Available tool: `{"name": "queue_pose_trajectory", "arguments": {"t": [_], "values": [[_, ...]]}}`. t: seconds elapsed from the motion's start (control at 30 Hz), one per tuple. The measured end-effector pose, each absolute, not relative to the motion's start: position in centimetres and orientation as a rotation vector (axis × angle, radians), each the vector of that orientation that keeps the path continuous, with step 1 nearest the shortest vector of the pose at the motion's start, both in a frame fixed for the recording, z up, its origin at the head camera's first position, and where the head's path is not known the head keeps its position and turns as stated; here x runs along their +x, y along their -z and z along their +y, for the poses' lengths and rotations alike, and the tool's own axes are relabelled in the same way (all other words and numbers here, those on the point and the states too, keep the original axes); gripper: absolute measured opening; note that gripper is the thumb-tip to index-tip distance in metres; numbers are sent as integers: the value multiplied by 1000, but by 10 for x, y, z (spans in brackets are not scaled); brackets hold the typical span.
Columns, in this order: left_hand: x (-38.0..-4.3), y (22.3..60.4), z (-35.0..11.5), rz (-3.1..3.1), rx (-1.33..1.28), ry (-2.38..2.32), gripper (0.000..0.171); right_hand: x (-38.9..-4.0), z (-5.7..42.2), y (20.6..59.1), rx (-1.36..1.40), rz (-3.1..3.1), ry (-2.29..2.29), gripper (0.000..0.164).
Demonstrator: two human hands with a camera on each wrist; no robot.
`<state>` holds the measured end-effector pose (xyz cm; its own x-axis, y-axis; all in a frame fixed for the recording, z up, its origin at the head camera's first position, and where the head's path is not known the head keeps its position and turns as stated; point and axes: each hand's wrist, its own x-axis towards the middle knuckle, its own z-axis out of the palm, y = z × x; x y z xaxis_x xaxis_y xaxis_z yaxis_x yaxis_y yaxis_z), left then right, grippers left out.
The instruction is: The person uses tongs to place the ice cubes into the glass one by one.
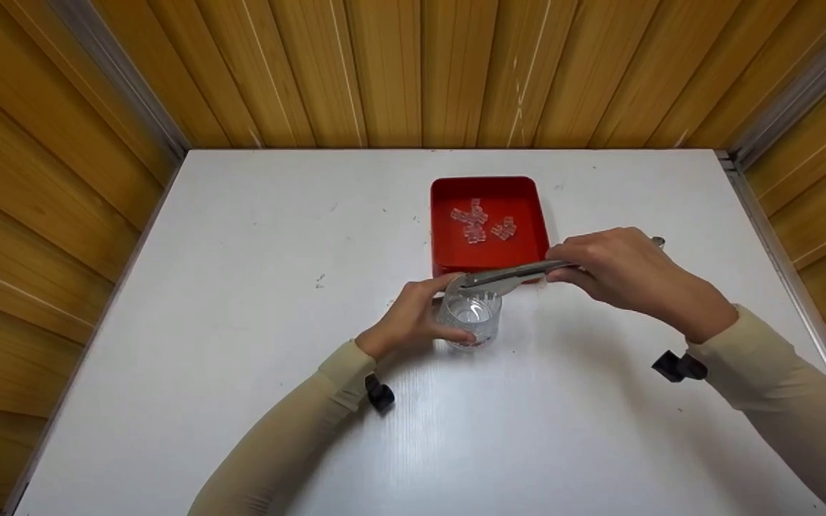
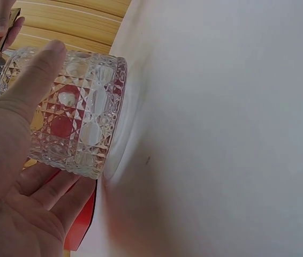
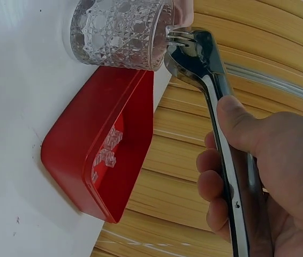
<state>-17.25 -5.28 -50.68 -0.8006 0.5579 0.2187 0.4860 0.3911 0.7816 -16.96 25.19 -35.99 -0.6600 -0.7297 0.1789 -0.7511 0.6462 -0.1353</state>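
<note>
A clear patterned glass (image 1: 485, 328) stands on the white table, the thumb and fingers of my left hand (image 1: 407, 320) around its side. In the left wrist view the thumb lies across the glass wall (image 2: 82, 115) and the other fingers are at its far side. My right hand (image 1: 624, 276) grips metal tongs (image 3: 224, 123) near the middle. Their tips, one of them pronged like a fork, are at the glass's mouth. Whether they pinch a small clear piece there, I cannot tell. Just behind the glass is a red tray (image 1: 524, 204) with several clear cubes (image 1: 475, 233).
The white table (image 1: 277, 265) extends on both sides of the glass. Wood-patterned panels (image 1: 384, 72) rise along its back, left and right. The tray's raised rim is close to the glass and to my right hand.
</note>
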Motion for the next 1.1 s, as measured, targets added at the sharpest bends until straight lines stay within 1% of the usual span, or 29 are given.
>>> {"name": "queue_pose_trajectory", "arguments": {"t": [0.3, 0.67, 1.1], "values": [[-174, 509, -52, 2532, 998, -1435, 88, -169, 251, 366, 1274, -2716, -291, 13], [-173, 507, -53, 2530, 970, -1423, 88, -169, 249, 366, 1248, -2776, -273, 20], [-173, 508, -52, 2530, 948, -1426, 89, -168, 251, 367, 1244, -2771, -277, 18]]}}
